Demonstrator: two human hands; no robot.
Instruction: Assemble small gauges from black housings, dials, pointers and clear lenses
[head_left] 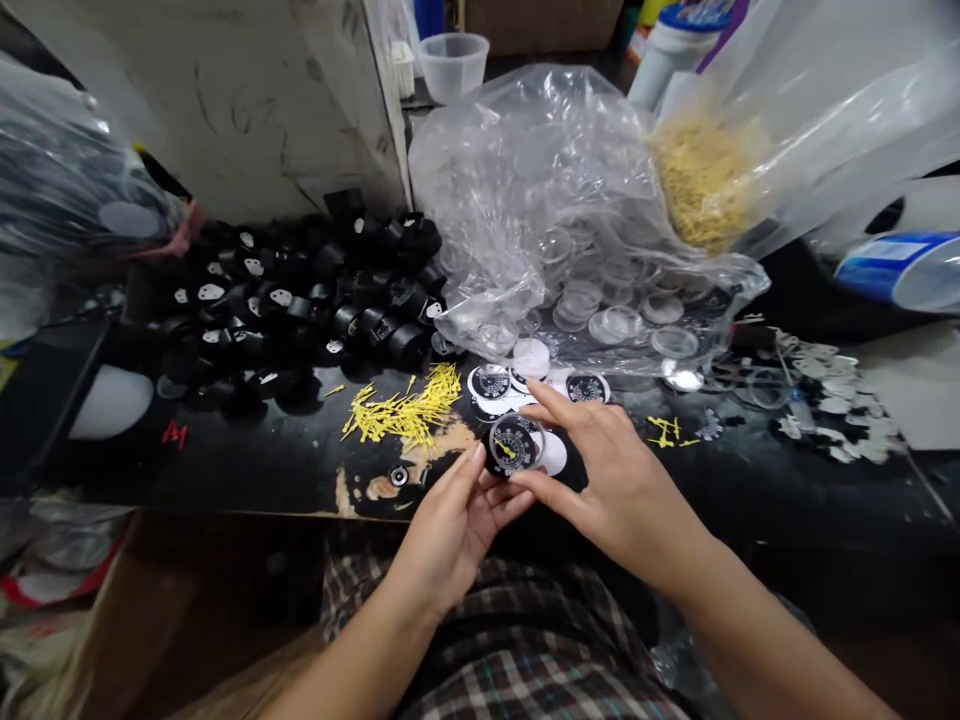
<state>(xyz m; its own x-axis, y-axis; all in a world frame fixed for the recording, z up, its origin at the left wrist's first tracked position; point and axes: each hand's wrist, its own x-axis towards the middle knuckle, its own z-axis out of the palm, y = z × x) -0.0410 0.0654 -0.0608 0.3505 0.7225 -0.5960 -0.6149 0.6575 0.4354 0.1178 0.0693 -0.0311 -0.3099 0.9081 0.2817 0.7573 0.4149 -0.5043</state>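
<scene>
Between my hands is a small round dial gauge [510, 452] with a black face, white markings and a yellow needle. My left hand [461, 520] wraps its fingers under the gauge, the thumb at its left edge. With thumb and fingertips my right hand [592, 460] grips the clear round cover [534, 430] at the gauge's right rim. The cover appears to lie over the dial, but whether it is fully seated I cannot tell. Just behind are loose dial faces [491, 382], black and white. A pile of yellow needles [405, 410] lies to the left of my hands.
Many black gauge housings [300, 300] are heaped at the back left. A plastic bag [555, 170] of clear covers stands behind my hands, beside a bag of yellow needles [701, 180]. Thin white parts [825, 390] lie at right. The table's front edge [285, 512] runs before me.
</scene>
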